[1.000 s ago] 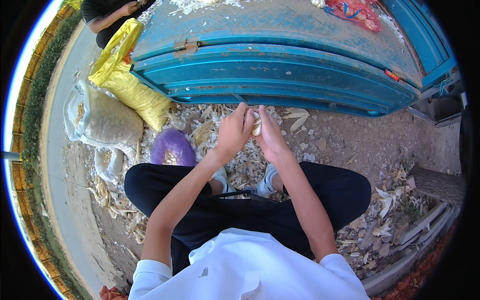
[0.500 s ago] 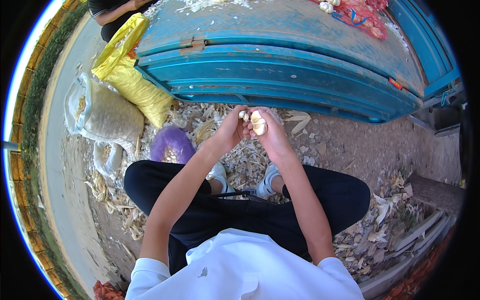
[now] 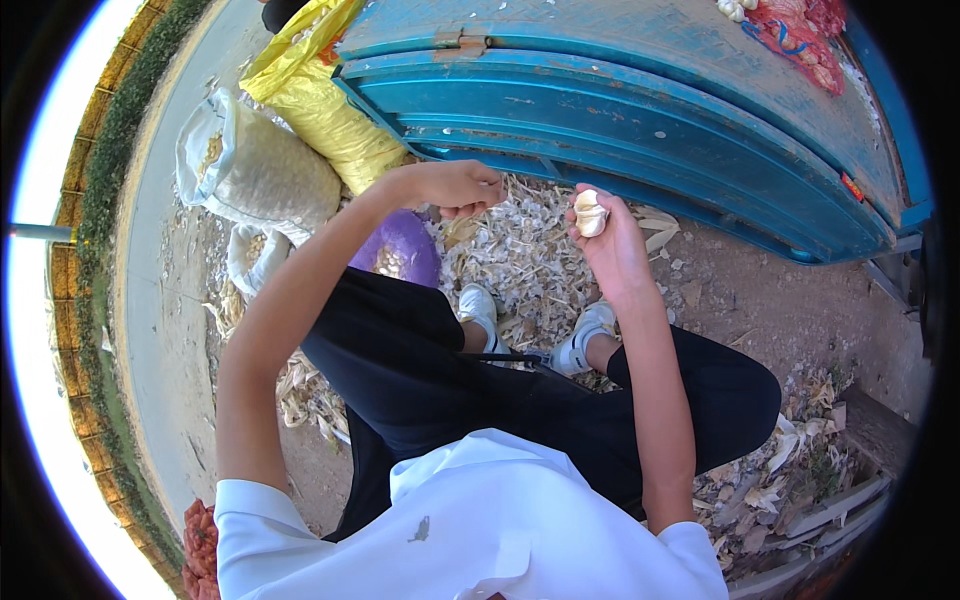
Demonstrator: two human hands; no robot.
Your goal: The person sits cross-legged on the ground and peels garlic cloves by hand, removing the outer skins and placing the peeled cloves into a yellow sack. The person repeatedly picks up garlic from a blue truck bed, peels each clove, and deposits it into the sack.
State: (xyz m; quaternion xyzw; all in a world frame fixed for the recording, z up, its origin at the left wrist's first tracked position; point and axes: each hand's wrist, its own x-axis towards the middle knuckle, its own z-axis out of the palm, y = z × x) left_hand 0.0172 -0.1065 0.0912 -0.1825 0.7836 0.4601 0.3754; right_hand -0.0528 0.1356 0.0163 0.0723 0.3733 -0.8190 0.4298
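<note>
My right hand (image 3: 618,245) is closed around a partly broken garlic bulb (image 3: 590,214), whose pale cloves show between thumb and fingers. To its left, apart from it, my left hand (image 3: 458,187) is turned palm down with its fingers curled. Whatever those fingers hold, if anything, is hidden. Below and left of that hand stands a purple bag (image 3: 424,252) with garlic cloves (image 3: 389,262) in its mouth. My left forearm passes in front of the bag's left side.
A blue metal truck bed (image 3: 600,110) spans the far side, with a red mesh bag (image 3: 800,45) on it. At left stand a yellow sack (image 3: 335,125), a white sack (image 3: 275,165) and a small white bag (image 3: 262,262). Garlic skins (image 3: 525,245) cover the ground around my shoes.
My hands have come apart. The left one moved up and turned palm down, and the small cloves seen in it are out of sight. My right hand moved right with the garlic bulb.
</note>
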